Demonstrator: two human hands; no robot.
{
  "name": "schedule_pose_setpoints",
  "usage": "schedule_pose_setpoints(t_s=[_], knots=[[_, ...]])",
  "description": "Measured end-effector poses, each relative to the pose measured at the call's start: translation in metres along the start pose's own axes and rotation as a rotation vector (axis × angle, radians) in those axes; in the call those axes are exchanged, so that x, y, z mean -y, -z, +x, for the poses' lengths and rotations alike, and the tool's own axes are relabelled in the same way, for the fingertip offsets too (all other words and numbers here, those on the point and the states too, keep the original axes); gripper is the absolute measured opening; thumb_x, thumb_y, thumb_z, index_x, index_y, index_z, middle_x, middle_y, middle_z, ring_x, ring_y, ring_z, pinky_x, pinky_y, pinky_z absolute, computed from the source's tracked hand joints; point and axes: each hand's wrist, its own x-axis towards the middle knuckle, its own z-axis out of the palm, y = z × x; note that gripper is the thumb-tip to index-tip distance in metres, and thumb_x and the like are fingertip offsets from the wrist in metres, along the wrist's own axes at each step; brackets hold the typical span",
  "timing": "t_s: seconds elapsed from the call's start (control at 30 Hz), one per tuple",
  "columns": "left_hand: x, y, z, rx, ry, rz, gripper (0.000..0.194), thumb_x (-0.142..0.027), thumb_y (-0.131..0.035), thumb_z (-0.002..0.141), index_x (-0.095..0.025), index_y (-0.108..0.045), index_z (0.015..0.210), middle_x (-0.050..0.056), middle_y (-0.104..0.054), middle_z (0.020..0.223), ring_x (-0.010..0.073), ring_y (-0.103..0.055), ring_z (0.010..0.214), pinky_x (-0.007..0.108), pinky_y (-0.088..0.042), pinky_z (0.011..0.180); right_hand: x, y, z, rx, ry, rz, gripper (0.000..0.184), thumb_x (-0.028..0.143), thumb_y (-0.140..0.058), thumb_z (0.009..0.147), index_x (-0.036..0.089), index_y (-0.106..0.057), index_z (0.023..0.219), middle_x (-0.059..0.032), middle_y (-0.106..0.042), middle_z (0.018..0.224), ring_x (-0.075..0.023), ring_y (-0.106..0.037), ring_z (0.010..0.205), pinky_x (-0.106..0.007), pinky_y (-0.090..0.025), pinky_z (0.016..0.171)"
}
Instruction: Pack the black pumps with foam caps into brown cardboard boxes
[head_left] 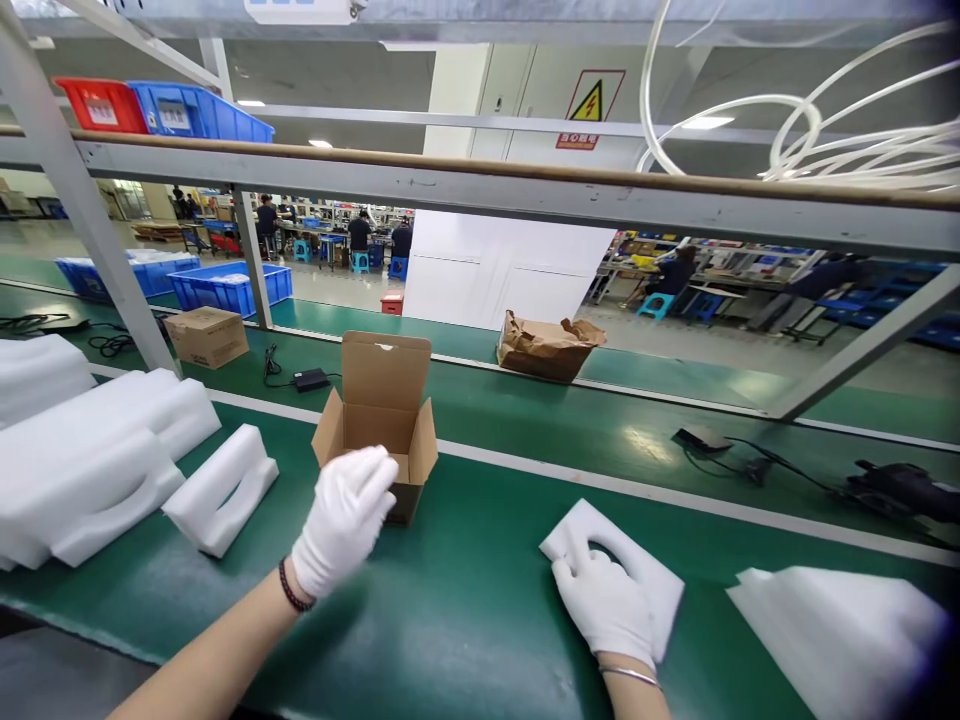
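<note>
Both my hands wear white gloves. My left hand [345, 518] hovers just in front of a small open cardboard box [379, 425] on the green belt [465, 600]; its fingers are loosely curled and hold nothing. My right hand [604, 605] lies flat on a white foam insert [637, 565] near the front edge, fingers spread over the cut-out. The box's lid flap stands upright and its side flaps are spread.
White foam inserts [90, 460] are stacked at the left, one loose piece [223, 490] beside them. Another foam sheet [847, 630] lies at right. A power adapter [310, 379], closed carton [206, 336], brown bag [547, 345] and black cables [750, 460] sit behind. A metal frame bar [480, 190] crosses overhead.
</note>
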Motion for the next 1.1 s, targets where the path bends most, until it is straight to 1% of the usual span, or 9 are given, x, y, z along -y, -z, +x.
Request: schedule_pose_setpoints(t_s=[0.07,0.13,0.17,0.27,0.37,0.43,0.57,0.83,1.1], knots=[[-0.03,-0.01,-0.004,0.115,-0.136,-0.205,0.013,-0.015,-0.048,0.092,-0.021,-0.056,0.099,0.008,-0.065,0.09,0.0215,-0.062,0.089,0.036,-0.049,0.076,-0.002,-0.006,0.001,-0.005,0.013,0.005,0.044,0.033,-0.032,0.095,0.016,-0.056,0.128,-0.0118,-0.067,0.09,-0.0315,-0.067,0.081,-0.043,-0.048,0.07],[-0.057,-0.033,-0.016,0.31,-0.358,-0.426,0.011,-0.016,-0.047,0.091,-0.022,-0.053,0.084,0.001,-0.057,0.072,0.0142,-0.055,0.067,0.029,-0.041,0.062,-0.004,-0.011,0.002,-0.023,0.014,0.028,0.046,0.035,-0.029,0.097,0.015,-0.056,0.13,-0.012,-0.067,0.09,-0.0306,-0.067,0.077,-0.042,-0.048,0.068],[-0.068,-0.048,-0.024,0.378,-0.459,-0.505,0.012,-0.017,-0.048,0.091,-0.022,-0.052,0.081,-0.002,-0.055,0.069,0.0122,-0.051,0.062,0.028,-0.037,0.058,-0.005,-0.013,0.002,-0.035,0.018,0.039,0.048,0.036,-0.028,0.098,0.014,-0.055,0.132,-0.0121,-0.068,0.09,-0.03,-0.067,0.076,-0.042,-0.048,0.067],[-0.083,-0.094,-0.054,0.445,-0.608,-0.597,0.015,-0.028,-0.053,0.093,-0.021,-0.053,0.08,-0.002,-0.061,0.077,0.0121,-0.053,0.068,0.028,-0.037,0.057,-0.007,-0.018,0.002,-0.049,0.037,0.036,0.054,0.041,-0.023,0.1,0.012,-0.052,0.136,-0.0123,-0.067,0.089,-0.0296,-0.067,0.071,-0.042,-0.049,0.065],[-0.079,-0.12,-0.074,0.468,-0.624,-0.62,0.023,-0.04,-0.051,0.096,-0.021,-0.057,0.086,-0.001,-0.064,0.085,0.0144,-0.054,0.076,0.029,-0.042,0.067,-0.01,-0.022,0.003,-0.033,0.056,0.025,0.06,0.046,-0.018,0.101,0.013,-0.053,0.136,-0.0121,-0.067,0.089,-0.0313,-0.067,0.072,-0.045,-0.05,0.067],[-0.073,-0.122,-0.078,0.48,-0.614,-0.631,0.025,-0.043,-0.05,0.097,-0.02,-0.058,0.088,-0.001,-0.064,0.085,0.0147,-0.053,0.076,0.03,-0.043,0.07,-0.012,-0.024,0.005,-0.021,0.058,0.046,0.061,0.048,-0.015,0.102,0.015,-0.053,0.136,-0.0119,-0.068,0.089,-0.0316,-0.067,0.072,-0.045,-0.05,0.069],[-0.066,-0.114,-0.075,0.493,-0.588,-0.595,0.027,-0.046,-0.052,0.095,-0.02,-0.058,0.09,0.0,-0.064,0.088,0.0162,-0.053,0.079,0.031,-0.042,0.07,-0.014,-0.027,0.007,-0.029,0.048,0.07,0.062,0.051,-0.015,0.1,0.018,-0.056,0.132,-0.0138,-0.069,0.091,-0.0337,-0.068,0.072,-0.047,-0.051,0.068],[-0.066,-0.112,-0.077,0.515,-0.583,-0.562,0.027,-0.047,-0.053,0.095,-0.021,-0.059,0.094,0.0,-0.064,0.093,0.0174,-0.054,0.084,0.032,-0.042,0.074,-0.011,-0.024,0.006,-0.029,0.025,0.116,0.06,0.055,-0.019,0.097,0.02,-0.054,0.131,-0.0129,-0.071,0.091,-0.0358,-0.067,0.071,-0.05,-0.05,0.067],[-0.065,-0.111,-0.078,0.517,-0.582,-0.565,0.027,-0.047,-0.053,0.095,-0.021,-0.06,0.095,0.001,-0.065,0.096,0.0177,-0.055,0.086,0.033,-0.042,0.075,-0.007,-0.017,0.004,-0.02,0.008,0.103,0.057,0.054,-0.02,0.097,0.022,-0.053,0.131,-0.0131,-0.071,0.096,-0.0345,-0.069,0.076,-0.047,-0.049,0.068]])
